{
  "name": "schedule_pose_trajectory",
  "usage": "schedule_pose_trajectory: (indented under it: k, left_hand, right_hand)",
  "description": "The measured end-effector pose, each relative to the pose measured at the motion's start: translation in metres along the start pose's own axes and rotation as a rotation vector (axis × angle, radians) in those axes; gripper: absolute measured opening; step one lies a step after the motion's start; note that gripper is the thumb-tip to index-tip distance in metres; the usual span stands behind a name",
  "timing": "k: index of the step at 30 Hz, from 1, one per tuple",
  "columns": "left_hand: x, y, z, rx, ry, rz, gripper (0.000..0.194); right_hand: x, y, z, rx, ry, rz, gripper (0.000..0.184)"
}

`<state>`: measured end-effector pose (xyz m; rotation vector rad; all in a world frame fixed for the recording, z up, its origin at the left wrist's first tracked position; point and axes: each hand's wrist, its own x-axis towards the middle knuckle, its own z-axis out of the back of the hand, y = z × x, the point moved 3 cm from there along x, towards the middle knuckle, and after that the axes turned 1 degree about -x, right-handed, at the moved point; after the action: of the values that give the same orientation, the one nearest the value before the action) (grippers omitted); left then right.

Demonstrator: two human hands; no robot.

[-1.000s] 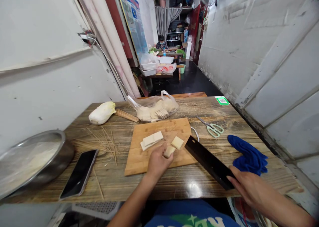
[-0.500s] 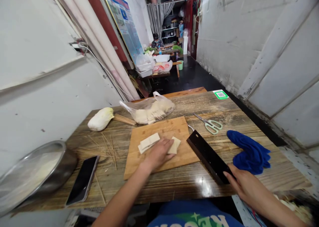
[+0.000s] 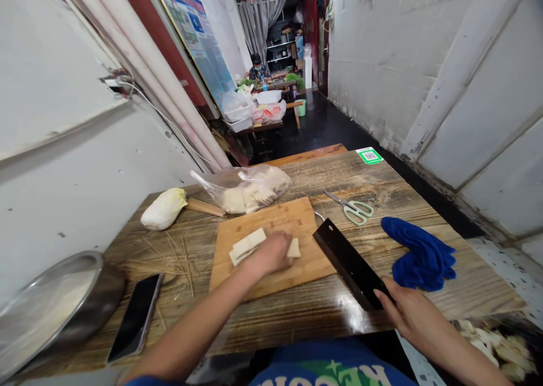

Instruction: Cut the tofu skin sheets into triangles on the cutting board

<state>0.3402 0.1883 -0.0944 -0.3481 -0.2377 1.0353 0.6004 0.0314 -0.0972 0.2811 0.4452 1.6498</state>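
My left hand rests on the wooden cutting board, fingers curled over a pale tofu piece. A short row of tofu slices lies just left of that hand. My right hand grips the handle of a black cleaver, whose blade lies flat at the board's right edge, pointing away from me.
A plastic bag of tofu sheets, bamboo skewers and a cabbage lie behind the board. Scissors and a blue cloth are at right. A phone and steel basin sit at left. A person sits far down the corridor.
My left hand has moved forward from a lifted tofu piece to cover the pieces on the board. The cleaver has shifted slightly closer to the board. The view has swung left.
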Motion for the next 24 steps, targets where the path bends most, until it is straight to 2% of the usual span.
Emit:
schedule_pose_trajectory:
  k: [1,3,6,9,11,13,17,20,24]
  left_hand:
    - [-0.008,-0.003,-0.006,0.016,0.023,-0.014,0.028]
    - [-0.025,-0.006,-0.018,0.02,-0.041,0.023,0.044]
    - [-0.054,-0.004,-0.039,-0.025,-0.292,0.016,0.068]
    - [-0.077,-0.002,-0.057,-0.039,-0.552,-0.114,0.051]
    - [-0.084,-0.002,-0.064,-0.012,-0.663,-0.188,0.04]
    - [-0.083,-0.004,-0.067,0.004,-0.697,-0.263,0.037]
    - [-0.073,-0.01,-0.066,0.028,-0.676,-0.383,0.034]
    - [-0.071,-0.012,-0.065,0.053,-0.709,-0.373,0.031]
    - [-0.076,-0.014,-0.065,0.045,-0.793,-0.331,0.028]
  right_hand:
    - [0.002,0.002,0.001,-0.023,-0.009,0.014,0.031]
    - [0.01,0.008,0.005,-0.084,-0.003,0.054,0.029]
    - [0.026,0.023,0.013,-0.21,0.046,0.132,0.027]
    - [0.042,0.038,0.021,-0.347,0.09,0.196,0.021]
    - [0.05,0.047,0.025,-0.43,0.122,0.23,0.016]
    - [0.056,0.054,0.027,-0.492,0.144,0.276,0.014]
    - [0.063,0.062,0.03,-0.551,0.16,0.364,0.014]
    - [0.068,0.059,0.035,-0.542,0.136,0.404,0.011]
    - [0.075,0.048,0.044,-0.529,0.09,0.451,0.017]
